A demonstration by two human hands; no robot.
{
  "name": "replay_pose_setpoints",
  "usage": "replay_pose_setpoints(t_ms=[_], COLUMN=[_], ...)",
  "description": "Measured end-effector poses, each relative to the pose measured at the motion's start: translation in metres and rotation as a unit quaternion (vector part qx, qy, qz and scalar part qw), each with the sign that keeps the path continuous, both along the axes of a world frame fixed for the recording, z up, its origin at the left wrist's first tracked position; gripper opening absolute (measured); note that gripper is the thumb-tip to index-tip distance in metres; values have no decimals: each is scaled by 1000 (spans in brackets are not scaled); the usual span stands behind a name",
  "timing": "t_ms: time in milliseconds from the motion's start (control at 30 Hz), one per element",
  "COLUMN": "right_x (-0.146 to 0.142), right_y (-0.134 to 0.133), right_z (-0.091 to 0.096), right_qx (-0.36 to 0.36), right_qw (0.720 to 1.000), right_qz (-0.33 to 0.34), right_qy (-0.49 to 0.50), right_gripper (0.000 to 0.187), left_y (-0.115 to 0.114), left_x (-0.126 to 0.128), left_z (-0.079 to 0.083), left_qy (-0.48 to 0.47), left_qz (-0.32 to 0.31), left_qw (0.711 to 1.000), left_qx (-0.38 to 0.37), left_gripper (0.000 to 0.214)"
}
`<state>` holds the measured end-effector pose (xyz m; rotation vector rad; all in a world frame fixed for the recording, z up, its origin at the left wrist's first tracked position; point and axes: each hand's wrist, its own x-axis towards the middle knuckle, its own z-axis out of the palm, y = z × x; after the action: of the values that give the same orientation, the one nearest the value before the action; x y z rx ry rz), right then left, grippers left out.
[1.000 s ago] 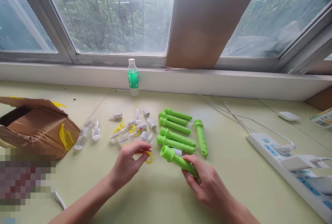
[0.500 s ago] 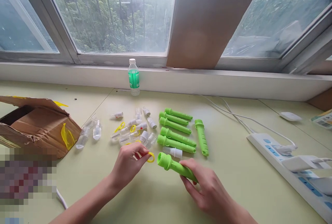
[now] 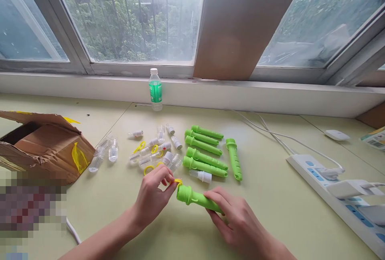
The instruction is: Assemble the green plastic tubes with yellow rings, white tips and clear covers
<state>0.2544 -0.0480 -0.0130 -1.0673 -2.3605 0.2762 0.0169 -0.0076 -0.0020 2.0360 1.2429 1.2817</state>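
My left hand [image 3: 156, 189] pinches a small yellow ring [image 3: 178, 181] at the threaded end of a green plastic tube [image 3: 195, 198]. Part of the ring is hidden by my fingers; it appears to touch the tube's rim. My right hand [image 3: 231, 216] wraps round the other end of that tube, holding it tilted above the table. Behind it lie several similar green tubes [image 3: 207, 167] in a row, with one more green tube [image 3: 234, 159] apart on the right. A clear tube with a white cap [image 3: 204, 177] rests just in front of the row.
Left of the row lie clear ribbed tubes [image 3: 149, 159], white-capped pieces and yellow rings [image 3: 148, 170]. An opened cardboard box [image 3: 57, 147] stands at the left. A bottle [image 3: 155, 91] stands by the window sill. On the right are a power strip [image 3: 333, 204] and white cables [image 3: 282, 135].
The green tube has moved left and slightly down in my right hand. The yellow ring has come from beside the tube to its threaded end.
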Motion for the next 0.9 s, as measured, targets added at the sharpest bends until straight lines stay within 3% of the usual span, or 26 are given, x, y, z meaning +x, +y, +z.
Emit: replay_pose_setpoints(t_ms=[167, 300, 567, 900], right_x=[1, 4, 7, 8], right_y=[2, 3, 6, 5], right_z=[-1, -3, -6, -5], right_qx=[5, 31, 38, 54], right_qw=[1000, 999, 998, 998], right_qz=[-10, -26, -37, -43], right_qy=[6, 10, 23, 15], right_gripper=[27, 29, 32, 33], left_y=[0, -2, -5, -4], left_x=[1, 1, 2, 2], left_z=[5, 12, 18, 13], left_qy=[-39, -50, -55, -60], left_qz=[-46, -96, -143, -127], left_qw=[989, 975, 972, 972], left_qx=[-134, -194, -178, -189], left_gripper=[3, 11, 16, 16])
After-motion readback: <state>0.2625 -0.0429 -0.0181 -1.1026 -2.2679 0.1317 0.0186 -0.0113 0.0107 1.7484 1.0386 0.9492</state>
